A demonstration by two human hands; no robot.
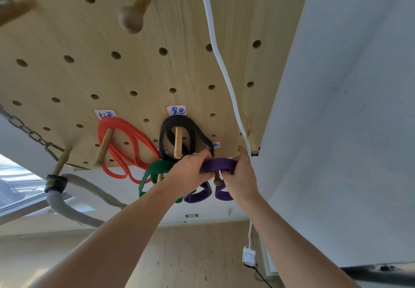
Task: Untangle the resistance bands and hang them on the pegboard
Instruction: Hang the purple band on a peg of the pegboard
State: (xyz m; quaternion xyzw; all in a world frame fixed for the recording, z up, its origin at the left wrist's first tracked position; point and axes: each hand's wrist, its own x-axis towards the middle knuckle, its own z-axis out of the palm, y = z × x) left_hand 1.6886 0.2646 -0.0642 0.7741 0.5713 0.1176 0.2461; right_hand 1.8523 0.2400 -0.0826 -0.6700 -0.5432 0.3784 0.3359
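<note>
The wooden pegboard (139, 72) fills the upper left of the head view. An orange band (125, 139) hangs looped on one peg, a black band (179, 122) on the peg to its right, and a green band (155, 170) on a lower peg. My left hand (190, 173) and my right hand (240, 175) both grip the purple band (219, 165), stretched flat between them over a small round-tipped peg (217, 181). More purple loops hang below my hands.
A white cable (222, 63) runs down the board's right side to a plug (248, 256). A chain (24, 128) and a thick grey rope (74, 211) hang at the left. Large empty pegs (134, 11) stick out higher up. A grey wall (336, 130) stands on the right.
</note>
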